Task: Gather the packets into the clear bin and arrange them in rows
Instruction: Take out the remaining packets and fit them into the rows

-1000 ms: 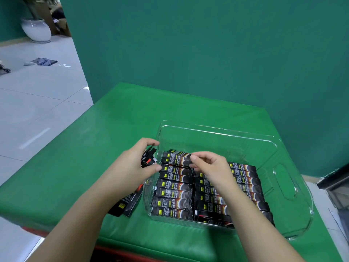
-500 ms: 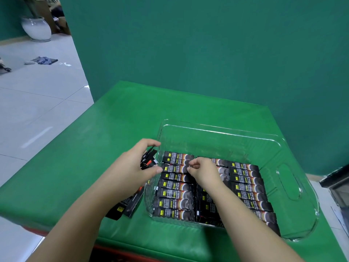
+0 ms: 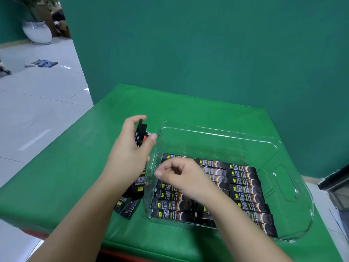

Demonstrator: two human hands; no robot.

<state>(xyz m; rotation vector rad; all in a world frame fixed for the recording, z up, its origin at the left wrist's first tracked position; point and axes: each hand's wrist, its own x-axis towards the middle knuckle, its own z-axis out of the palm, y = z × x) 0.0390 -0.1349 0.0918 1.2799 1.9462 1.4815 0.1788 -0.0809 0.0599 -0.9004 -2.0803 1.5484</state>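
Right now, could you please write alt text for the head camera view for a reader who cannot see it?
A person's left hand grips a bundle of black packets beside a clear bin on a green table, while the empty right hand hovers curled over rows of packets in the bin. More loose packets lie on the table left of the bin.

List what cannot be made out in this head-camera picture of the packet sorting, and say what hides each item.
- Count of packets in the left hand: the hand and its fingers cover most of the bundle.
- Middle packets in the clear bin: hidden under the right hand and forearm.
- Print on the packet rows: too small.
- Loose packets on the table: partly under the left forearm.
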